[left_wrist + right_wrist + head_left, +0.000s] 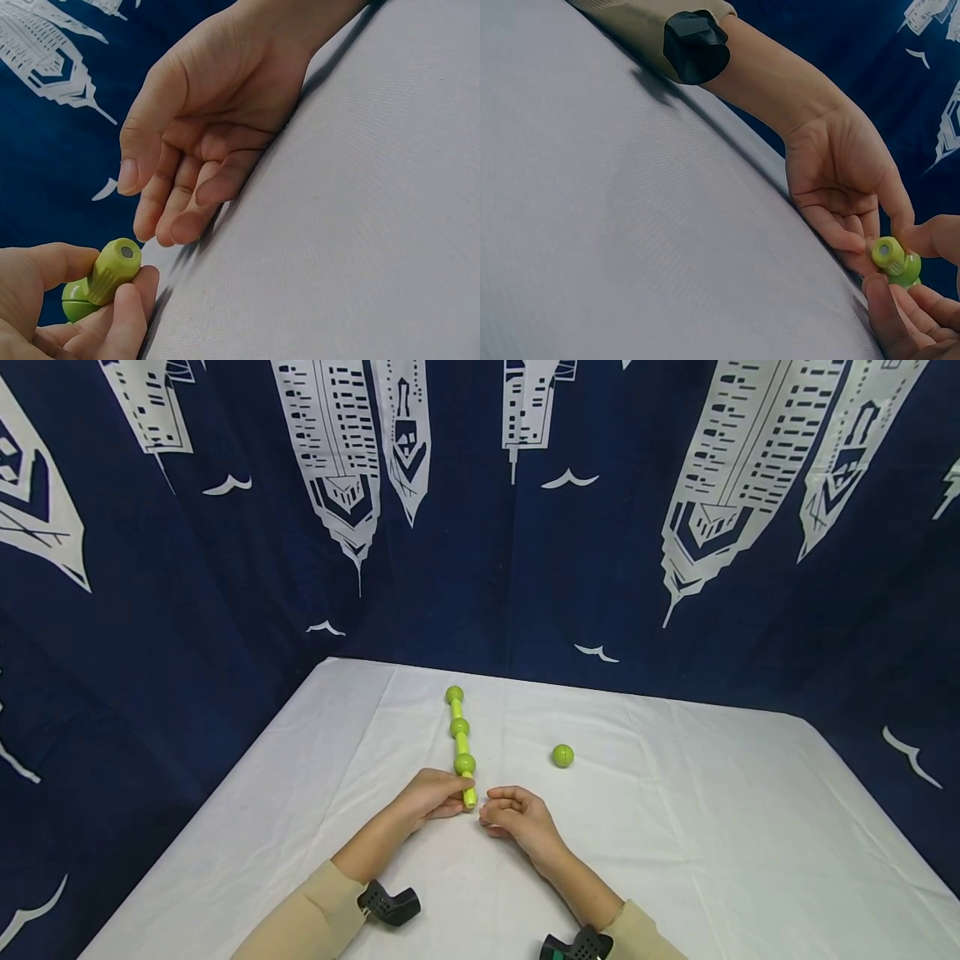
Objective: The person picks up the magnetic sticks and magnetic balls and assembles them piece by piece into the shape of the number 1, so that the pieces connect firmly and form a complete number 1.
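Note:
A straight chain of lime-green balls [460, 727] and short rods lies on the white tabletop, pointing away from me. My left hand [431, 795] pinches the rod [469, 797] at its near end between thumb and fingers. In the left wrist view this rod [114, 268] shows a grey round spot on its bare end face. Just to the right, my right hand [521, 818] is held with loosely bent fingers and nothing between them, apart from the rod. A loose green ball [562, 755] sits beyond my right hand, to the right of the chain.
A white cloth [712, 860] with faint creases covers the table. Behind and beside it hangs a dark blue curtain [465, 585] printed with white buildings and birds. Black devices [390, 906] are worn at both wrists over beige sleeves.

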Action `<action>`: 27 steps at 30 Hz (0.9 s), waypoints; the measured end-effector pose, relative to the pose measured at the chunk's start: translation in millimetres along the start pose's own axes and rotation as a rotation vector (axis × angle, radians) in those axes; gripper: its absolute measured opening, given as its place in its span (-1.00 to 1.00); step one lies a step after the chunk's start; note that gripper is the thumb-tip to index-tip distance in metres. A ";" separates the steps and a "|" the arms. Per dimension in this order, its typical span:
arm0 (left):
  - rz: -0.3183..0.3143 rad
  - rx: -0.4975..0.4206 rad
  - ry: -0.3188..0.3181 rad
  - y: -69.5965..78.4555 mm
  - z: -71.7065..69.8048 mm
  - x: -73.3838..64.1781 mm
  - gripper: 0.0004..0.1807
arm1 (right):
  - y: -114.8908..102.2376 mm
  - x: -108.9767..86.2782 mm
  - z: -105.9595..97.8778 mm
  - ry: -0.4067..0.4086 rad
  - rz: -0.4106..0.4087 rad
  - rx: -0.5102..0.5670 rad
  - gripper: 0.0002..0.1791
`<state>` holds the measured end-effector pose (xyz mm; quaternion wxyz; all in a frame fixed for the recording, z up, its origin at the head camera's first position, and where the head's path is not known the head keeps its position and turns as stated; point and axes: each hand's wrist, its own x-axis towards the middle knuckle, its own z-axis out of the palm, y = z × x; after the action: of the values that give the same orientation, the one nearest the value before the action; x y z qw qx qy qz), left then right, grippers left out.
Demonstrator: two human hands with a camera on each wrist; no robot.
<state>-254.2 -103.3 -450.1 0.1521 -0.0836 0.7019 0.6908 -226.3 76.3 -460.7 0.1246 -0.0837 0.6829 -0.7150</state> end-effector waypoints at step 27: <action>-0.002 0.019 -0.029 -2.8 -4.4 1.8 -0.70 | -6.5 1.9 -3.3 -0.008 0.016 -0.011 -0.55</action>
<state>-255.4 -107.6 -453.4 0.1637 -0.0729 0.7063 0.6849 -229.5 79.1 -454.5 0.1326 -0.0816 0.6870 -0.7098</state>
